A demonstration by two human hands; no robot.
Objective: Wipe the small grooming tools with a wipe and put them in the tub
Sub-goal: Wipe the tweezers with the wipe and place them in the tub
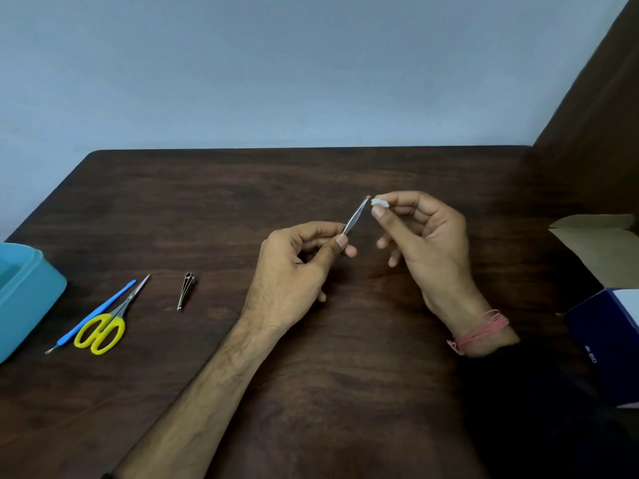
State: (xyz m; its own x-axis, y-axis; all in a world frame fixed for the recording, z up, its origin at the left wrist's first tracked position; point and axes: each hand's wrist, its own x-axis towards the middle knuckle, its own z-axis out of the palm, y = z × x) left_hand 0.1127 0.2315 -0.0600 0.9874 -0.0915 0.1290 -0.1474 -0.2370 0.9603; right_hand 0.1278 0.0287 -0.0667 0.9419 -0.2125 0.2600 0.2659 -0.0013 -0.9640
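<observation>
Pinching the tweezers [356,216] by their base, the left hand [297,271] held them above the table [207,202]; the right hand [425,236] pinched the wipe [379,202] at their tip. Wiping should run along both arms. The tub [24,292] sat far left of the tweezers.

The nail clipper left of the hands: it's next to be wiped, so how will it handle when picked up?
The nail clipper is small, all metal: probably stiff and light. Its shiny finish may be slippery. It lies flat on the table, alone, so unlikely to roll; pinching its sides looks easiest.
</observation>
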